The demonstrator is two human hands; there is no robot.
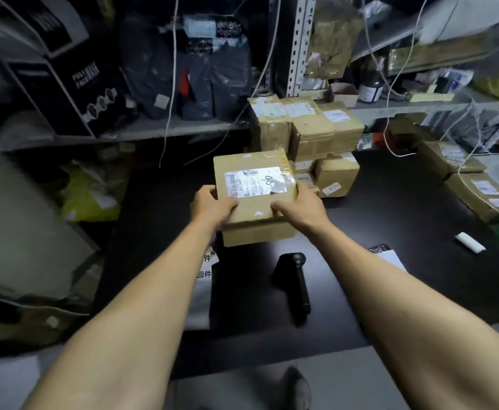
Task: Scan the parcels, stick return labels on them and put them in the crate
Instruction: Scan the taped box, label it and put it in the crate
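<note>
Cardboard parcel (254, 184) gripped at both sides by curled left hand (211, 207) and right hand (301, 210).

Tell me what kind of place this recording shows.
Probably a parcel depot's returns desk: taped cardboard parcels stacked on a black table, a handheld scanner, and metal shelving crammed with bagged packages.

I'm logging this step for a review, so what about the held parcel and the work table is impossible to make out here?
Head view only:
- Shipping label text: too small and glary.
- Parcel underside: hidden; left hand and right hand cover its near corners.
- Label sheets: left forearm covers them.
- Crate: not in view.
</note>
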